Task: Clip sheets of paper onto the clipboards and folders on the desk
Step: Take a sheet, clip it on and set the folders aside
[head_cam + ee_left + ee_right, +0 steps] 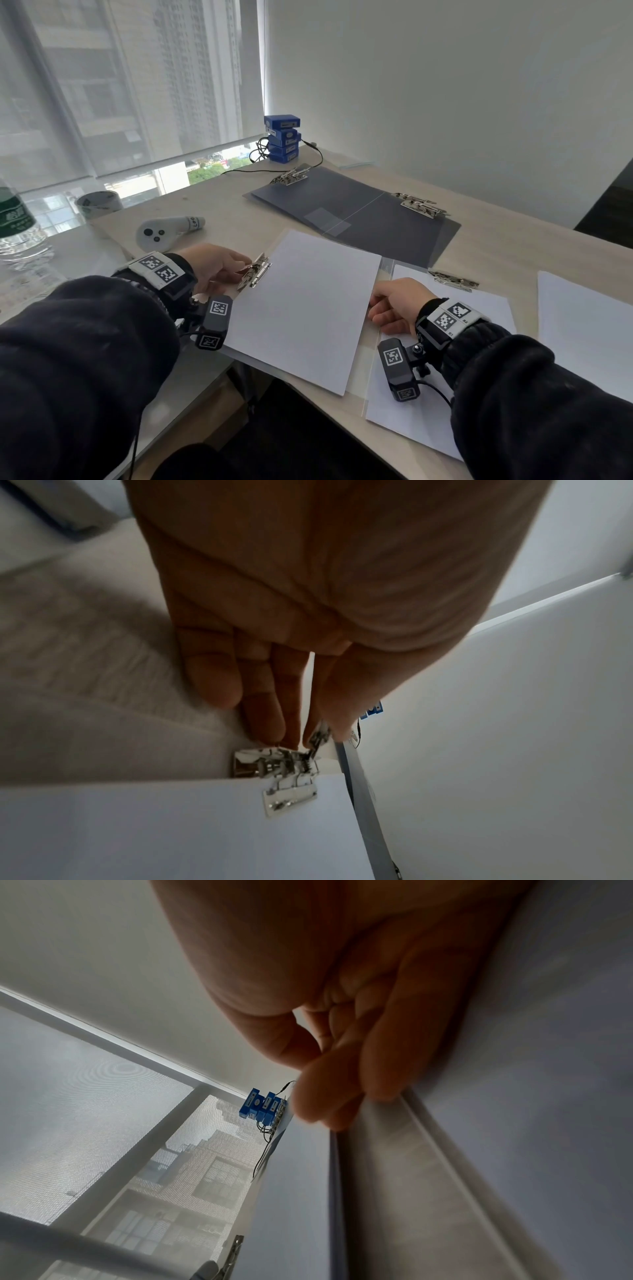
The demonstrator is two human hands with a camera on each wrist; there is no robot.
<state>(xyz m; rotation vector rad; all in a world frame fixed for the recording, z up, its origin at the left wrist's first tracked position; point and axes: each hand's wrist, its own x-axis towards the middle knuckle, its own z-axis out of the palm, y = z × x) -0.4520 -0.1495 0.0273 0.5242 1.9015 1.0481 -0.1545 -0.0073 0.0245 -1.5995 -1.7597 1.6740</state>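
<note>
A white sheet of paper [301, 308] lies on the left half of an open clear folder [385, 265] in front of me. At the sheet's top left edge sits a metal clip [255, 275], whose flat plate [291, 796] lies on the paper. My left hand [245, 265] pinches the clip's raised lever [318, 737] between thumb and fingers. My right hand [375, 303] holds the sheet's right edge by the folder's spine, fingers curled with the thumb against them [308, 1096]. The folder's right half carries a second sheet [479, 308] and its own clip [452, 281].
A dark open folder [359, 212] with two metal clips lies further back. A loose white sheet [582, 325] is at the right. At the left are a white controller [161, 229], a tape roll [97, 204] and a water bottle [17, 222]. Blue boxes [282, 138] with cables stand by the window.
</note>
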